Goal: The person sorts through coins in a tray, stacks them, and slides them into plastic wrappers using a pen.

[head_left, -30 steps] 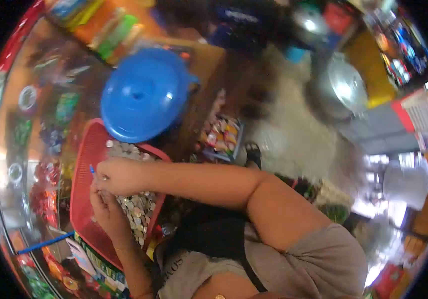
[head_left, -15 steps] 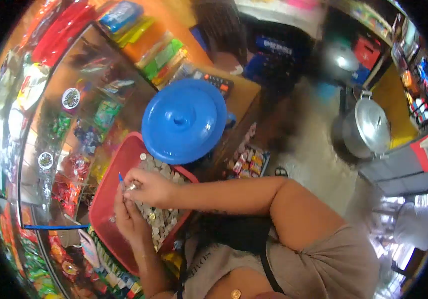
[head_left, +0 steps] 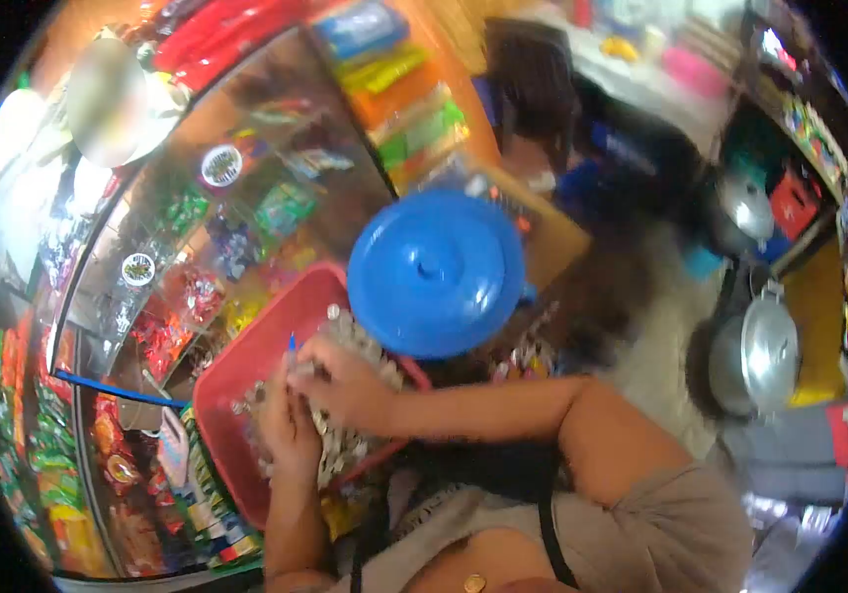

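Observation:
My left hand (head_left: pixel 291 427) and my right hand (head_left: pixel 347 387) meet over a red plastic basin (head_left: pixel 231 457) of loose silver-coloured coins (head_left: pixel 340 455). A slim blue pen-like tip (head_left: pixel 293 342) sticks up from the closed fingers of my left hand; its lower part is hidden. My right hand is closed, its fingertips against my left hand, with a bit of silvery metal showing between them that looks like coins. A round blue plastic lid (head_left: pixel 434 272) lies just beyond the basin, overlapping its far rim.
At left stands a glass display case (head_left: pixel 256 119) of packaged snacks, with a person (head_left: pixel 108 109) beyond it. Colourful packs (head_left: pixel 394 99) line its top. A wooden surface (head_left: pixel 557 237) is behind the lid. Metal pots (head_left: pixel 755 356) stand at right.
The view has swung, so basin, lid and hands appear further right. My hands stay together over the coins, and a person has come into view at upper left.

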Demonstrator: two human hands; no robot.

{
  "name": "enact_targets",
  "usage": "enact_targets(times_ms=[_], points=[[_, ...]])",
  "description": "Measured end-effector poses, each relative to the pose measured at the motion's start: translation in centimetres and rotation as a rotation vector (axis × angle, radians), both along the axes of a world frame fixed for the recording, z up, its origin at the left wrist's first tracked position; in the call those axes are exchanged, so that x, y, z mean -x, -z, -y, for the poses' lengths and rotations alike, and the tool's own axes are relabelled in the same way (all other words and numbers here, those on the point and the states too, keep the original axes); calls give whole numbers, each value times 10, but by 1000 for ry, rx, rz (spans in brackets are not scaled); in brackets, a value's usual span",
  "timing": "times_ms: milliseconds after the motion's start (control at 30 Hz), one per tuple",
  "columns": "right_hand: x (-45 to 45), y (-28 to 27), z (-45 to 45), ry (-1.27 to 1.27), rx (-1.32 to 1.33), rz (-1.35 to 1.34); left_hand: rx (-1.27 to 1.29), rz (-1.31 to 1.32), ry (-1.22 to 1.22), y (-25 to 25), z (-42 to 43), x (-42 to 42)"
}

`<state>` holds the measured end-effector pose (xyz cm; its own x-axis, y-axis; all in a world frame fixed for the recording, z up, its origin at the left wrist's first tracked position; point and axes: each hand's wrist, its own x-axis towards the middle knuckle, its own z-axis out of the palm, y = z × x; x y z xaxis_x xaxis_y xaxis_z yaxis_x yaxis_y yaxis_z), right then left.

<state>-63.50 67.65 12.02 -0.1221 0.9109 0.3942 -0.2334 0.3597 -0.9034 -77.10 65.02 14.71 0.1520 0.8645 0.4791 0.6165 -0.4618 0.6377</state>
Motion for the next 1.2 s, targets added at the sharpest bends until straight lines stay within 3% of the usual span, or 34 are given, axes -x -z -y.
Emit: enact_targets(times_ms=[33,167,233,333,533,600,633,700,733,833,933,967,1000,1067,1200], points=[[-8,0,2,-13,-14,15,-13,70,9,0,1,-7],[-15,-7,-9,1,-26,28,-180,-169,-67,-5,-8,-17],[-21,-14,-9,53,-28,157,-140,-127,-65,-9,-8,-16],[-4,-6,-6,6,-18,93,-127,-104,-78,-8,-2,-8],[-4,8,-22,-227,72,294,-77,-526,-170,-18,2,5],[-11,-7,-17,-313,134,357,-298,-361,-218,11,-25,29],[-7,-3,-13,-298,-35,307,-408,-274,-237,17,-35,43],[4,5,-1,-271,-373,209,-103,158,-318,4,-31,70],[0,-2,4,-315,-293,161,50,376,-353,-2,-26,75],[3,7,-6,-288,93,28,284,355,-338,-10,-11,49],[-15,-8,-7,-170,-71,128,174,156,-167,-5,-3,20],[-15,-2,-10,-242,17,53,144,86,-112,-3,1,14],[-10,0,-11,-314,108,-33,276,247,-91,-9,5,9],[-7,-4,-9,-390,268,-194,280,350,-10,-4,0,16],[-1,13,-18,-417,221,-232,317,560,59,5,-2,11]])
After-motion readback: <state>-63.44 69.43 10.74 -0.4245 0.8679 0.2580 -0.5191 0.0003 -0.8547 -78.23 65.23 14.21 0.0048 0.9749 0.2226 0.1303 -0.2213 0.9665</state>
